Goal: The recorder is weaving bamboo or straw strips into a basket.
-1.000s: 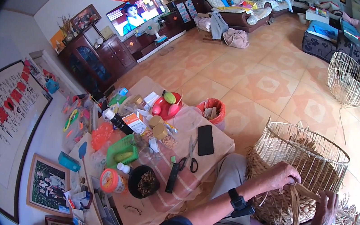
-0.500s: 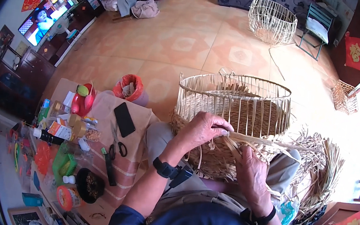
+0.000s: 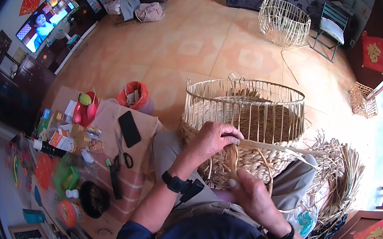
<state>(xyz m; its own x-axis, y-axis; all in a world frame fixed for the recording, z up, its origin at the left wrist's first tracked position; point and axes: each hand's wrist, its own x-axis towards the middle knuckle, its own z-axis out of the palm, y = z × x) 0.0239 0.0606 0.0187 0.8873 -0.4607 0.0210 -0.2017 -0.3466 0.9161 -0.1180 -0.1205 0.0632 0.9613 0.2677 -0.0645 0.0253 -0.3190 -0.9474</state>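
Note:
A half-woven straw basket [image 3: 249,122] on a wire frame rests on my lap, its lower part woven and the upper ribs bare. My left hand [image 3: 210,139] presses on the basket's near wall and pinches a flat straw strand [image 3: 275,147] that runs off to the right. Lower down, my right hand [image 3: 252,193] grips the same kind of straw where it loops up in front of the basket. A black watch sits on my left wrist.
A low table [image 3: 137,180] at my left holds a black phone [image 3: 129,128], scissors [image 3: 122,151], bottles, a dark bowl and plastic clutter. An orange-lined bin [image 3: 134,95] stands behind it. Loose straw [image 3: 338,177] lies at my right. An empty wire basket frame [image 3: 284,21] stands far back.
The view has swung right and down from the table to the basket. My left hand went from the basket's rim to its near wall; my right hand has come lower, gripping the straw.

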